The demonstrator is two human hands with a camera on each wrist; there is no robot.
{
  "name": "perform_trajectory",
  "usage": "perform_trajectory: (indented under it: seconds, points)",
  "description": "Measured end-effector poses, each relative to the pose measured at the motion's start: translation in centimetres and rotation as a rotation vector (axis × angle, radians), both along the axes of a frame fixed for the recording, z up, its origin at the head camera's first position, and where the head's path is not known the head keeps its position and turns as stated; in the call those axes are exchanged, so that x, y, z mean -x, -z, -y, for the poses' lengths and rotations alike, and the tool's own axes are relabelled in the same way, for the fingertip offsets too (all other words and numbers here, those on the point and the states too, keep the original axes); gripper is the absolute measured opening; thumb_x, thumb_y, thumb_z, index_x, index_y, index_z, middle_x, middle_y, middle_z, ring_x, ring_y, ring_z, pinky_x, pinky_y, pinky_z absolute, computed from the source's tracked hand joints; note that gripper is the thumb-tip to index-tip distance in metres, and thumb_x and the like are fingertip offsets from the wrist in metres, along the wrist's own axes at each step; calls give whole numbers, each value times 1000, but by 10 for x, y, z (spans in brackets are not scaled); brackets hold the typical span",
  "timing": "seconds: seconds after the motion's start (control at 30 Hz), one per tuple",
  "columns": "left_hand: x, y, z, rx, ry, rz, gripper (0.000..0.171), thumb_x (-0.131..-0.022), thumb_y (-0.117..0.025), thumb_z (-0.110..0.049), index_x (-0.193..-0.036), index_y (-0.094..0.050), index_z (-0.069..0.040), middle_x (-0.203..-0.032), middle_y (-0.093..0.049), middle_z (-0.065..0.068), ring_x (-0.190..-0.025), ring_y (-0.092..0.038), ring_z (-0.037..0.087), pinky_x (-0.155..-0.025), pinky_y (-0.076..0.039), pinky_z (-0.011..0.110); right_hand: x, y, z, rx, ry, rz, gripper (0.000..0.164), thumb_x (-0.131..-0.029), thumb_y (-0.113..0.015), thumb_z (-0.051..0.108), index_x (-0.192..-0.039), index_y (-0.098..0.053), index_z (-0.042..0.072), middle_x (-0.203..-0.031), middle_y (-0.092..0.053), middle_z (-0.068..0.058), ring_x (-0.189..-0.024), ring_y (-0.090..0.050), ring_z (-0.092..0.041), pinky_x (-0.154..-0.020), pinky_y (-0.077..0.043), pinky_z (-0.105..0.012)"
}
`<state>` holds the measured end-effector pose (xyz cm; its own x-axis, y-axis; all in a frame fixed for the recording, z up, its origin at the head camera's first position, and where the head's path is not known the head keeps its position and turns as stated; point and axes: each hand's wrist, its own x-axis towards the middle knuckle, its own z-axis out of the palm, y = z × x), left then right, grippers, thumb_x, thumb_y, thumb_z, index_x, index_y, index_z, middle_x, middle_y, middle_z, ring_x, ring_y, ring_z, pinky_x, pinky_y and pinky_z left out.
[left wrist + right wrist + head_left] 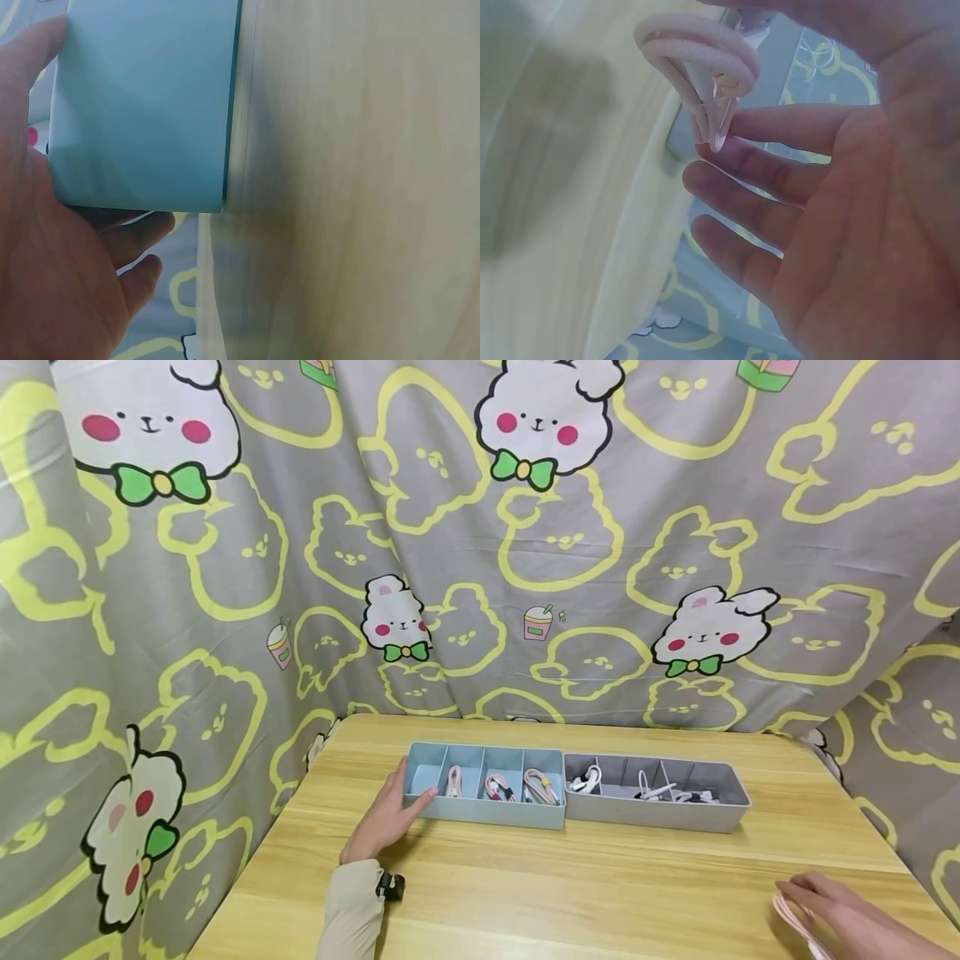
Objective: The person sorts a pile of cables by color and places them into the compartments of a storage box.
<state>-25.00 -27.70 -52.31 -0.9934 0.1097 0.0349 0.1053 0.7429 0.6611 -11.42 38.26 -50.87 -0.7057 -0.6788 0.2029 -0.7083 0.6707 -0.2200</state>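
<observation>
My left hand (pixel 385 820) holds the left end of a light blue divided box (pixel 487 811), thumb at the front rim and fingers along the end wall. In the left wrist view the box's smooth front wall (pixel 146 112) stands beside the palm, the lower fingers loosely bent below its end. Coiled cables lie in the box: a pink one (pixel 454 782), a white and red one (pixel 498 787) and a peach one (pixel 540 785). At the table's right front, my right hand (pixel 847 910) pinches a looped pale pink cable (pixel 697 56), its other fingers spread.
A grey divided box (pixel 652 814) adjoins the blue one on the right, with white cables (pixel 585 778) in its compartments. Both stand on a wooden table (pixel 525 885). Grey patterned curtains (pixel 480 552) hang close behind the table and at both sides.
</observation>
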Motion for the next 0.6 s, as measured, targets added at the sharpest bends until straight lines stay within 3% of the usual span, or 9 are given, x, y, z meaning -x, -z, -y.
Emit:
perform_trajectory:
  seconds: [0.07, 0.17, 0.3, 0.43, 0.6]
  points:
    - [0, 0, 0, 4, 0, 1, 104, -98, -50, -70, -168, 1, -12, -172, -15, 25, -158, -22, 45, -126, -25, 64, 0, -2, 3, -48, 36, -34, 63, -85, -85, 38, -133, -63, 4, -114, -60, -6, -103, -52, 12, -65, -47, -15]
    - [0, 1, 1, 6, 0, 6, 104, -98, -50, -70, -168, 1, -12, -172, -15, 25, -158, -22, 45, -126, -25, 64, 2, -4, 9, -50, 33, -83, 67, -83, -85, 44, -128, -64, -2, -113, -59, -8, -101, -54, 9, -65, -47, -15]
    - [1, 1, 0, -2, -1, 8, 105, -98, -50, -71, -168, 1, -13, -172, -15, 24, -158, -22, 44, -127, -25, 64, 6, -12, 18, -3, -20, -92, 70, -75, -93, 31, -126, -64, -7, -112, -58, -7, -97, -54, 7, -65, -42, -11]
    - [1, 1, 1, -9, 2, 11, 105, -97, -51, -71, -168, 1, -13, -172, -15, 24, -158, -22, 44, -127, -24, 64, 9, -25, 25, -24, 25, 35, 72, -68, -93, 15, -126, -62, -14, -111, -58, -12, -93, -50, 9, -63, -42, -14]
    - [1, 1, 1, -19, -2, 27, 106, -96, -51, -73, -168, 3, -15, -173, -15, 22, -159, -22, 42, -128, -23, 62, 11, -37, 36, -100, 161, 153, 75, -70, -94, 27, -130, -62, -6, -122, -58, -13, -98, -52, 7, -65, -48, -17]
